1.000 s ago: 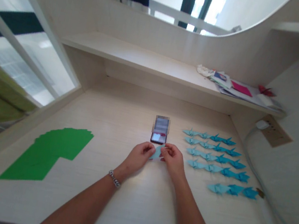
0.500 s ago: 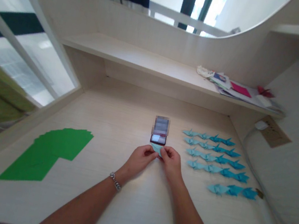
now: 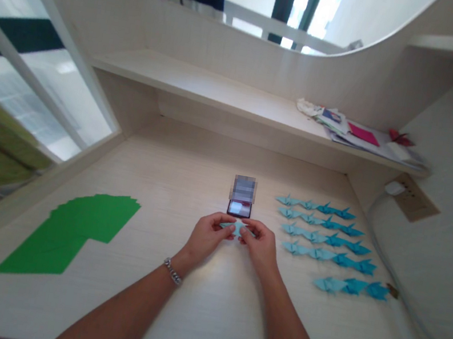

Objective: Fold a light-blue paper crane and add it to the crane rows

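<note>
1. My left hand [image 3: 210,235] is pinched on one side of a small folded piece of light-blue paper [image 3: 237,228], the thumb on the side facing me and the fingers curled behind.
2. My right hand [image 3: 260,243] grips the other side of it in the same way, so the two hands sit close together with the paper between them. My fingers hide much of it, and I cannot tell whether it touches the counter [image 3: 208,328].
3. Just beyond the paper lies a phone [image 3: 239,209] with its screen lit; its far part is blurred out.
4. To my right, origami cranes [image 3: 320,254] stand on the counter in five rows. The four farther rows have four each, two paler blue on the left and two deeper blue on the right; the nearest row has three, the leftmost being the palest.
5. Well to my left, sheets of green paper [image 3: 82,226] lie fanned out, overlapping.
6. A silver chain bracelet [image 3: 172,271] is around my left wrist.
7. A shelf [image 3: 206,82] runs above the back of the counter, with papers, among them a magenta sheet [image 3: 363,134], near its right end.
8. On the right wall, a white plug [image 3: 395,188] sits in a socket plate [image 3: 416,202], its cable [image 3: 381,253] trailing down beside the cranes.
</note>
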Available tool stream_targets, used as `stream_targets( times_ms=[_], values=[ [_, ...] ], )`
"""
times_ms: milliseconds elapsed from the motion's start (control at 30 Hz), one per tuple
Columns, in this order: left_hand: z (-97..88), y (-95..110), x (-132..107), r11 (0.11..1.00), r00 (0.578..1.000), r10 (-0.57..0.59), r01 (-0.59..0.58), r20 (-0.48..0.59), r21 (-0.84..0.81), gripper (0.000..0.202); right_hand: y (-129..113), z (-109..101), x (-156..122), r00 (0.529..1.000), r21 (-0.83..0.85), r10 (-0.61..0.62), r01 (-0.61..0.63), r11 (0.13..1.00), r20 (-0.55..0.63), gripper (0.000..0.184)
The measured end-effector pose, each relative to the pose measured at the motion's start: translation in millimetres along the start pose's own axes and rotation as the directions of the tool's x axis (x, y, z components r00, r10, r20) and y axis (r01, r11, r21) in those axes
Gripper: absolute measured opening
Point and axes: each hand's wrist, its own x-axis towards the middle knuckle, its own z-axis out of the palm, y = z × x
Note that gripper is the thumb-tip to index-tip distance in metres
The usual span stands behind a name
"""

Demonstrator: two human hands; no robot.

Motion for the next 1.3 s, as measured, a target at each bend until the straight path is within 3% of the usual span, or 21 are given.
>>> stream_targets(
  times_ms=[500,867,1300],
  values=[
    [-1.5,0.7,-0.6,0.992,0.996,0.082,-0.084,0.031,0.090,0.024,-2.9,-1.0,-2.7,0.994,-0.152,-0.109,0.103,0.983,-0.032,0.016],
    [-1.7,2.9,-2.1,0.993,0.994,0.022,-0.035,0.110,0.117,0.019,1.0,-9.0,2.3,0.995,-0.122,-0.025,0.037,0.992,0.096,0.017],
    [-1.7,7.8,-2.6,0.998,0.987,-0.021,0.011,0.161,0.063,0.010,-6.1,-7.1,-4.4,0.987,0.039,0.116,-0.120,0.992,0.110,0.017]
  ],
)
